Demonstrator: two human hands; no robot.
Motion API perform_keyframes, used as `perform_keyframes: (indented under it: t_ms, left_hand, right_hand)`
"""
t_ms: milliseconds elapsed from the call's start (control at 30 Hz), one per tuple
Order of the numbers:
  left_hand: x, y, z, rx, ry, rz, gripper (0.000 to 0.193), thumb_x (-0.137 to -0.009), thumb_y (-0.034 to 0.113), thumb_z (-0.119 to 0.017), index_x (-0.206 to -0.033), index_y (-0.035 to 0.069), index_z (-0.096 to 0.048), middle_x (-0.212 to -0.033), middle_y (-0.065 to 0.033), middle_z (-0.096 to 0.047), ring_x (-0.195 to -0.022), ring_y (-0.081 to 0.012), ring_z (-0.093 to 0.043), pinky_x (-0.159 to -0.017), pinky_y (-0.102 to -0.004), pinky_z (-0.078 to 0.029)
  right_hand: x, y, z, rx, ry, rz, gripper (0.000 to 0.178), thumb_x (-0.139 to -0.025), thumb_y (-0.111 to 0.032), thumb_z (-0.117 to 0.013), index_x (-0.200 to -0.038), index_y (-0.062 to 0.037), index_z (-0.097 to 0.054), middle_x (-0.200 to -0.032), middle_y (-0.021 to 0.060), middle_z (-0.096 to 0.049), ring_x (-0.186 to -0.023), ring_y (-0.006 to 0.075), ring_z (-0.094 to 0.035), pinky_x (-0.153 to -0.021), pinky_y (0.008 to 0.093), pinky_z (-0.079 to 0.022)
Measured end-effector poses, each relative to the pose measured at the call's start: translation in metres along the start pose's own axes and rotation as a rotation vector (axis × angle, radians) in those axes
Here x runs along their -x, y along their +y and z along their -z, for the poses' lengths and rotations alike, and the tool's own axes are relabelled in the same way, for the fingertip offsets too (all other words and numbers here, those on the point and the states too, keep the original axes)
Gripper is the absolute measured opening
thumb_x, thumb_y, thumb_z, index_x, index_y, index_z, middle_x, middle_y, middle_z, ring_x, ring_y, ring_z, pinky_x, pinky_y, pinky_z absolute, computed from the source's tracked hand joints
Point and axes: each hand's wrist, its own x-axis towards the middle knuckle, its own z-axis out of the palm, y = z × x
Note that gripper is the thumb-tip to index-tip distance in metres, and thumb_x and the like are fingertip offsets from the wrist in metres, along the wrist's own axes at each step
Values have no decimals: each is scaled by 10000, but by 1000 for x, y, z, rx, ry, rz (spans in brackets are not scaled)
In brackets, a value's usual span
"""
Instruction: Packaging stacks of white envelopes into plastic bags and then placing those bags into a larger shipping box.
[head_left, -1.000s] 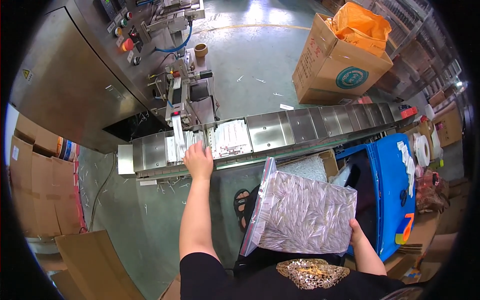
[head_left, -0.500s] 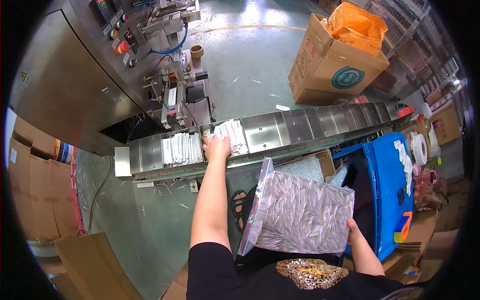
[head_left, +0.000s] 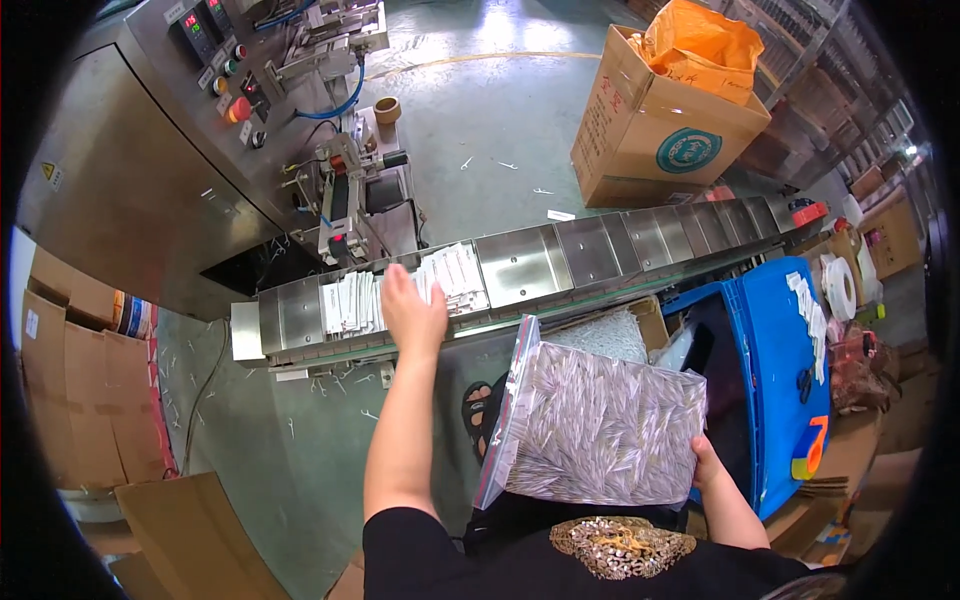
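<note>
My left hand (head_left: 413, 312) is over the compartmented steel conveyor trough (head_left: 520, 270), fingers stretched upward and thumb apart. It holds nothing that I can see. Small white paper packets stand in rows on both sides of it: one row (head_left: 350, 303) to its left and another (head_left: 453, 277) to its right. Against my lap, my right hand (head_left: 707, 462) grips the right edge of a clear zip-seal bag (head_left: 610, 425). The bag is packed with many thin, pale silvery-purple pieces, too small to name, and its zip edge faces left. Most of the right fingers are hidden under the bag.
A steel machine (head_left: 130, 170) with buttons stands at the left beyond the trough. Farther right is a cardboard box (head_left: 660, 130) holding an orange sack (head_left: 700, 50). A blue bin (head_left: 780, 390) sits to my right. Small white pieces litter the floor.
My left hand has come off the right-hand packets and shifted left, its fingers now straighter. The bag and my right hand stay nearly where they were.
</note>
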Motion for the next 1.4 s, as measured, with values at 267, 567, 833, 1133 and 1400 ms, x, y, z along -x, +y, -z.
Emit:
perform_keyframes:
  t_ms: [267,567,833,1133,1400]
  left_hand:
    - [13,-34,28,-39,-249,38,601,-788,388,-591,-1244,16,-473,-1364,-223,-333,-1260,-365,-313,-1031,-420,-273]
    - [50,137,271,1382,-15,-1033,287,-895,215,-467,-1045,-19,-538,-973,-137,-530,-823,-224,-529,-752,-330,-469]
    - [101,182,348,1099,510,-1190,151,-933,235,-393,-939,90,-432,-731,-29,-448,-527,-132,-418,-551,-295,-322]
    - [161,228,378,1344,266,-1341,326,-927,341,-400,-1040,69,-538,-765,-59,-531,-595,-152,-480,-539,-288,-330]
    - [171,292,389,1324,-1148,-1186,1071,-746,778,-148,-1255,-142,-352,-1272,-312,-372,-1221,-388,-322,-1021,-488,-214]
  right_hand:
    - [-5,-5,-13,-13,-49,29,965,-598,-491,-738,-1336,-56,-293,-1244,100,-464,-1131,236,-473,-956,382,-387]
    - [-9,7,-1,31,-84,141,864,-702,-436,-662,-1348,-22,-264,-1266,98,-443,-1158,196,-438,-986,352,-335]
    - [1,13,13,37,-97,184,888,-705,-450,-670,-1358,-28,-240,-1278,110,-431,-1156,204,-442,-970,350,-356]
    - [12,29,28,44,-154,247,795,-754,-360,-616,-1384,-78,-222,-1244,75,-461,-1067,161,-503,-827,294,-451]
    - [22,28,20,-50,-191,291,734,-770,-256,-608,-1369,-40,-241,-1250,123,-460,-1087,221,-502,-922,355,-411]
